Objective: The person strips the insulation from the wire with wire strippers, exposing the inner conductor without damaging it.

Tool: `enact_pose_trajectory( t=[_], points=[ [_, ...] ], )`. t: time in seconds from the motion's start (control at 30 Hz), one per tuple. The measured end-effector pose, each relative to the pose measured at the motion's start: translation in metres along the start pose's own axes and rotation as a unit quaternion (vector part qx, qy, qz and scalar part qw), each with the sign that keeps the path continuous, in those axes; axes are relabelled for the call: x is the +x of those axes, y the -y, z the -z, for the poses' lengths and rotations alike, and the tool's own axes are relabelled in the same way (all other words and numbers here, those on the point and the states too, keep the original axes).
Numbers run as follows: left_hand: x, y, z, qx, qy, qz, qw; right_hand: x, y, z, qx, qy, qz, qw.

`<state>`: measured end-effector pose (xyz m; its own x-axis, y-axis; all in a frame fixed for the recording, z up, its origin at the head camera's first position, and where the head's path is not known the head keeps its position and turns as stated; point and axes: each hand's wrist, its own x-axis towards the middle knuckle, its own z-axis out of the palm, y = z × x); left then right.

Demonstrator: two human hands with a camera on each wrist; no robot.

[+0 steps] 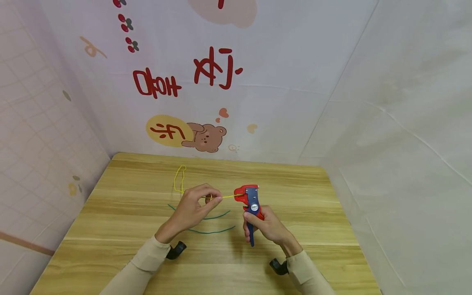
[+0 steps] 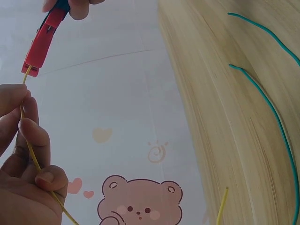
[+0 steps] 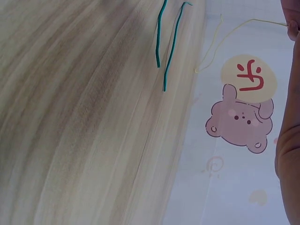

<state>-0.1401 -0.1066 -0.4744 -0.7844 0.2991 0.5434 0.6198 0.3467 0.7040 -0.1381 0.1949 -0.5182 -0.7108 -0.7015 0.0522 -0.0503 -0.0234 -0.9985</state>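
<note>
- The yellow wire point(image 1: 229, 196) is pinched between the thumb and fingertips of the left hand point(image 1: 193, 207), and in the left wrist view it is seen to be trailed down across the curled fingers
- The red-and-blue wire stripper point(image 1: 253, 199) is gripped by the right hand point(image 1: 271, 226), with the fingers wrapped round its handles; how hard these are squeezed cannot be told
- The wire's front end is held at the mouth of the stripper's red head, over the middle of the tabletop point(image 1: 302, 192); whether it is bitten by the jaws cannot be made out
- Between the left fingertips and the red head a short straight stretch of wire is left bare of any grip, its long axis laid nearly along the far edge of the tabletop
- This axis is crossed by that of the stripper, whose head is turned toward the far edge and whose handles are pointed toward the near one, so the wire is met from the side; by the left hand it is held, with the right hand set on the other side of the mouth
- The wire's rest is looped toward the far left corner
- Two green wires point(image 1: 212, 233) are seen below the left hand, lying roughly along the far edge's direction
</note>
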Motion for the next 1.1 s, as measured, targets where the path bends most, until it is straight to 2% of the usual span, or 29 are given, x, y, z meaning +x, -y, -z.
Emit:
enact_pose_trajectory(
  t=[0.2, 0.5, 1.1],
  points=[
    [-0.0001, 0.0004, -0.0002, 0.001, -0.001, -0.002, 1.0, 0.0005, -0.0005, -0.0006, -0.006, -0.003, 0.006, 1.0],
    [-0.0008, 0.0046, -0.0017, -0.001, -0.007, -0.014, 0.9999, 0.0018, 0.0001, -0.0029, -0.053, -0.017, 0.021, 0.9982],
    [-0.002, 0.0045, -0.0025, 0.001, -0.002, -0.003, 1.0, 0.0025, -0.0019, -0.0047, -0.04, -0.021, 0.012, 0.9989]
  ],
)
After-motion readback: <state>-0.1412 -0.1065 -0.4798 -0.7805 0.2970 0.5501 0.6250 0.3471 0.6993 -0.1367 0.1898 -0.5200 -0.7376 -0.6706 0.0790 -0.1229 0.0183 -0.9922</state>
